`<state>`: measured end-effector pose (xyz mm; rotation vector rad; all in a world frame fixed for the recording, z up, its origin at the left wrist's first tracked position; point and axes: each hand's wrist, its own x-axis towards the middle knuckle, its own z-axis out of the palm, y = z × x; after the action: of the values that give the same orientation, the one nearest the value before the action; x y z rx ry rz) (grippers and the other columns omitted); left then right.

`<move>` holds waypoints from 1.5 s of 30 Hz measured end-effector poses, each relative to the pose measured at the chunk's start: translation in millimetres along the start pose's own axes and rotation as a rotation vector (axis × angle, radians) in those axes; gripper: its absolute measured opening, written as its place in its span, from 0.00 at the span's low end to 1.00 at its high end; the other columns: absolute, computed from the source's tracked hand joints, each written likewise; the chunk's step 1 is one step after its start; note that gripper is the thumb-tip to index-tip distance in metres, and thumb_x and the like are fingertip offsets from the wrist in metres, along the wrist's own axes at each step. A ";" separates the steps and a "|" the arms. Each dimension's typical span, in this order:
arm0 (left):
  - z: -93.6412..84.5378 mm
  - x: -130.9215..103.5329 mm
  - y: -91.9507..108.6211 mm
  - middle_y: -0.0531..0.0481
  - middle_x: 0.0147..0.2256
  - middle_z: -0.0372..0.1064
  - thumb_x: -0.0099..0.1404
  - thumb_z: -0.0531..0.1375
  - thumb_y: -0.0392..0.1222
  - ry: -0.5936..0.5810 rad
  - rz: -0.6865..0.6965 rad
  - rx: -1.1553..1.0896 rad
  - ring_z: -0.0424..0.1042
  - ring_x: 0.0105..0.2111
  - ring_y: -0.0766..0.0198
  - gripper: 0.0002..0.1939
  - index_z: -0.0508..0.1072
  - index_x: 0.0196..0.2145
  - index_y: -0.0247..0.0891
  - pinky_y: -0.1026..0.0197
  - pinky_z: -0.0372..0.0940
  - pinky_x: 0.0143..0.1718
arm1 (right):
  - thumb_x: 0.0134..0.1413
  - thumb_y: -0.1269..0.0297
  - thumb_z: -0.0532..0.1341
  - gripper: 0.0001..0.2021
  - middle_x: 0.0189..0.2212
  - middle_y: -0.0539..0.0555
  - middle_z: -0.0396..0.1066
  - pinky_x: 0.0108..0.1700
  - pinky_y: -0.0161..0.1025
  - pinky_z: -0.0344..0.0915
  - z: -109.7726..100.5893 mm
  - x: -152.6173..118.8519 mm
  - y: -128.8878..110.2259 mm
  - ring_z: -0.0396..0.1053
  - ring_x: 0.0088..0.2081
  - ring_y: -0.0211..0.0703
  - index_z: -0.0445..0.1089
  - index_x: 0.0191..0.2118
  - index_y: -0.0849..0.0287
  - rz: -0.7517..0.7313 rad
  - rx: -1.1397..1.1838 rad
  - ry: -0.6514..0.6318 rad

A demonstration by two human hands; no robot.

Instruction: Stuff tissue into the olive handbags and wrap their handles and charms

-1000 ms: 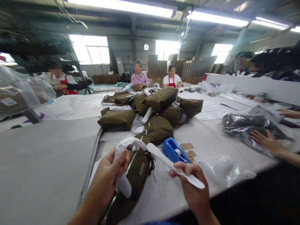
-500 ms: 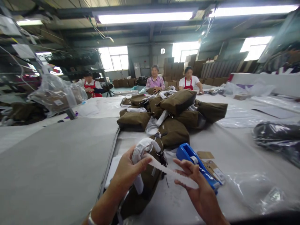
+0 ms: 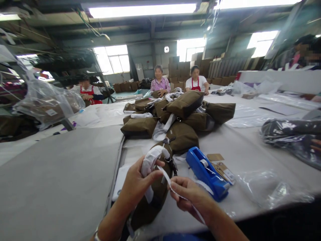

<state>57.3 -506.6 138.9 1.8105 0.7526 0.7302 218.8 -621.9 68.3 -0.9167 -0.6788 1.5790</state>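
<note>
My left hand (image 3: 136, 184) is closed around the white-wrapped handle (image 3: 154, 156) of an olive-brown bag (image 3: 156, 199) lying on the table. A thin white strip (image 3: 165, 175) runs from beside the left thumb to my right hand (image 3: 193, 195). The right fingers pinch this strip close to the handle, and its tail hangs below the palm. Dark hardware (image 3: 171, 164) sits at the base of the handle. Just beyond my right hand stands a blue tape dispenser (image 3: 205, 174), with brown paper tags (image 3: 227, 172) beside it.
Several more olive bags (image 3: 185, 107) are piled ahead. A clear plastic bag (image 3: 265, 187) lies at right, and a dark plastic-wrapped bundle (image 3: 288, 134) is farther over. Across the table people (image 3: 160, 83) are at work. Another person's hand (image 3: 316, 145) touches the bundle.
My right hand has moved left toward the handle, and its spread fingers have closed on the white strip. My left hand keeps its hold. Another person's hand has appeared at far right.
</note>
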 end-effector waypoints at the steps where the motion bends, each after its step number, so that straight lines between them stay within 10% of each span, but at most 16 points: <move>1: -3.4 -0.7 -0.1 0.50 0.32 0.75 0.62 0.67 0.59 -0.005 0.000 -0.017 0.69 0.28 0.65 0.25 0.75 0.46 0.36 0.66 0.62 0.29 | 0.53 0.46 0.70 0.22 0.24 0.47 0.68 0.20 0.27 0.45 -1.7 0.9 0.7 0.50 0.17 0.23 0.71 0.36 0.63 -0.050 -0.099 0.076; 7: -4.9 -7.7 6.5 0.54 0.18 0.62 0.71 0.47 0.68 -0.039 -0.096 -0.161 0.59 0.16 0.70 0.32 0.69 0.30 0.35 0.68 0.52 0.18 | 0.64 0.47 0.59 0.19 0.30 0.54 0.77 0.20 0.30 0.51 1.4 4.3 -8.8 0.58 0.20 0.30 0.72 0.38 0.61 -0.211 -0.650 0.206; 12: 5.7 -17.4 21.1 0.55 0.17 0.60 0.73 0.50 0.63 -0.186 -0.086 -0.062 0.55 0.14 0.73 0.29 0.69 0.27 0.35 0.69 0.49 0.16 | 0.59 0.45 0.65 0.21 0.25 0.52 0.75 0.20 0.29 0.50 24.2 7.1 -22.0 0.56 0.19 0.30 0.75 0.38 0.64 -0.290 -0.467 0.146; 24: -5.3 -27.3 3.9 0.50 0.24 0.71 0.66 0.57 0.67 -0.066 -0.315 -0.317 0.68 0.19 0.66 0.30 0.75 0.44 0.35 0.68 0.62 0.18 | 0.61 0.44 0.63 0.22 0.25 0.53 0.74 0.18 0.29 0.51 40.0 1.3 -12.2 0.57 0.17 0.29 0.76 0.41 0.62 -0.319 -0.426 0.169; 35: -12.1 -10.0 33.2 0.49 0.30 0.75 0.65 0.66 0.50 0.104 0.073 -0.013 0.70 0.29 0.65 0.13 0.83 0.34 0.37 0.68 0.66 0.29 | 0.60 0.47 0.65 0.18 0.30 0.54 0.76 0.21 0.30 0.59 49.6 -33.6 -14.7 0.65 0.18 0.32 0.66 0.39 0.57 -0.396 -0.366 0.339; 41: -7.0 -10.7 37.4 0.50 0.29 0.78 0.62 0.68 0.48 0.148 0.092 -0.070 0.74 0.27 0.65 0.11 0.83 0.36 0.37 0.69 0.69 0.28 | 0.53 0.50 0.71 0.18 0.34 0.56 0.77 0.35 0.35 0.71 50.5 -41.3 -31.7 0.75 0.31 0.42 0.75 0.42 0.57 -0.296 -0.055 0.161; 45: -7.8 -14.8 38.0 0.48 0.30 0.79 0.62 0.68 0.49 0.152 0.092 -0.085 0.76 0.28 0.62 0.13 0.83 0.38 0.36 0.68 0.71 0.29 | 0.54 0.57 0.71 0.08 0.34 0.55 0.77 0.38 0.39 0.72 48.8 -36.0 -37.9 0.75 0.34 0.46 0.79 0.39 0.52 -0.613 -0.450 0.247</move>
<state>48.4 -525.1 174.9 1.7352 0.7293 0.9556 200.0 -646.9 132.5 -1.0744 -1.0396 0.7666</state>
